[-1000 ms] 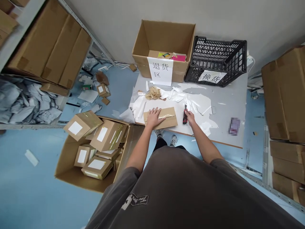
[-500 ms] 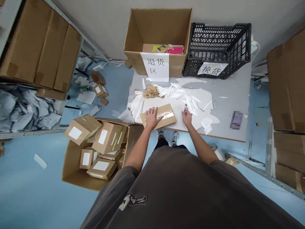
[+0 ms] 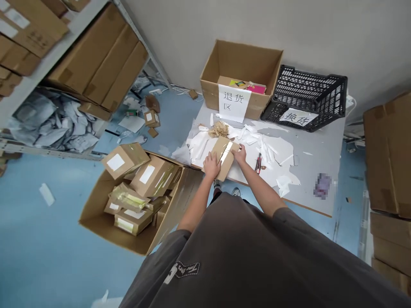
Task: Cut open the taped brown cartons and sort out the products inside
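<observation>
A brown cardboard box (image 3: pixel 224 150) with a white strip across it is tilted at the front edge of the table, between my hands. My left hand (image 3: pixel 212 165) grips its left, lower side, fingers over the top. My right hand (image 3: pixel 239 154) is closed on the box's right edge; the thumb side shows, while some fingers are hidden. To the right of that hand, a red and black utility knife (image 3: pixel 258 163) lies on the white scraps. Crumpled brown packing paper (image 3: pixel 218 129) sits just behind the box.
Torn white paper (image 3: pixel 252 136) covers much of the table. Behind stand an open carton (image 3: pixel 208 96) with a sign and a black crate (image 3: pixel 330 100). Left of me, a large carton (image 3: pixel 93 226) holds several taped boxes. Loaded shelves (image 3: pixel 83 34) stand left; stacked cartons (image 3: pixel 388 149) right.
The knife has left my right hand and lies on the table. That hand now holds the box, which has turned. A taped brown piece now shows atop the boxes in the large carton. The view has shifted.
</observation>
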`<state>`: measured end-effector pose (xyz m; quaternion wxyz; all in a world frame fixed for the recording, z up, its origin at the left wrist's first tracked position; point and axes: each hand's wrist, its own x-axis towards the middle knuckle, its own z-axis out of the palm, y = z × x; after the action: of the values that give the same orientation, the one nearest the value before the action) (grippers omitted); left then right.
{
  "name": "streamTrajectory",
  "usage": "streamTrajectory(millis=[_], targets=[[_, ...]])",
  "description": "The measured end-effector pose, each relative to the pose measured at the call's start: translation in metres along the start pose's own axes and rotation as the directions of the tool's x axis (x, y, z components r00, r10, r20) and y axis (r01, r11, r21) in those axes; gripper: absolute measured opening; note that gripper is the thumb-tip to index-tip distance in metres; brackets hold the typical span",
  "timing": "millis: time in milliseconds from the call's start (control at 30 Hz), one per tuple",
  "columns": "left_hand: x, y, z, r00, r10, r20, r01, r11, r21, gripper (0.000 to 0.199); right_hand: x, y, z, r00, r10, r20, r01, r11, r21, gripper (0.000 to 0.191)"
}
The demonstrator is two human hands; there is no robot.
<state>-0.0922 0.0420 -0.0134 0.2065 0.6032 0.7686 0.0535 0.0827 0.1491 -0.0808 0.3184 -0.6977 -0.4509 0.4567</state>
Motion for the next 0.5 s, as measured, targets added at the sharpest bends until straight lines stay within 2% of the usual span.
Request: streamTrajectory(millis=[67,167,267,333,433,500], targets=[[0.001,-0.004,-0.002,1.000,-0.006,0.019,0.006,0.999,-0.036,0.071,0.012,-0.011,0.008,1.000,-0.010,0.001,0.010,1.000,-0.018,0.088],[0.007,-0.011,-0.014,0.999,-0.012,0.047,0.018,0.992,-0.127,0.065,0.008,-0.019,0.005,0.998,-0.051,-0.019,0.049,0.995,-0.087,0.091],[0.016,-0.030,-0.034,0.999,-0.008,0.045,0.018,0.972,-0.236,0.056,-0.018,-0.021,-0.001,0.991,-0.126,-0.049,0.117,0.980,-0.159,0.095],[0.021,-0.046,-0.046,0.999,-0.042,0.022,0.046,0.963,-0.266,0.052,-0.042,-0.022,0.005,0.988,-0.154,-0.003,0.150,0.966,-0.209,0.104],[0.029,-0.064,-0.055,0.995,-0.096,-0.020,0.086,0.952,-0.295,0.050,-0.072,-0.021,0.026,0.989,-0.100,0.112,0.125,0.960,-0.250,0.126],[0.032,-0.071,-0.054,0.995,-0.086,-0.040,0.068,0.940,-0.335,0.048,-0.081,-0.019,0.037,0.990,-0.040,0.137,0.071,0.971,-0.230,0.131]])
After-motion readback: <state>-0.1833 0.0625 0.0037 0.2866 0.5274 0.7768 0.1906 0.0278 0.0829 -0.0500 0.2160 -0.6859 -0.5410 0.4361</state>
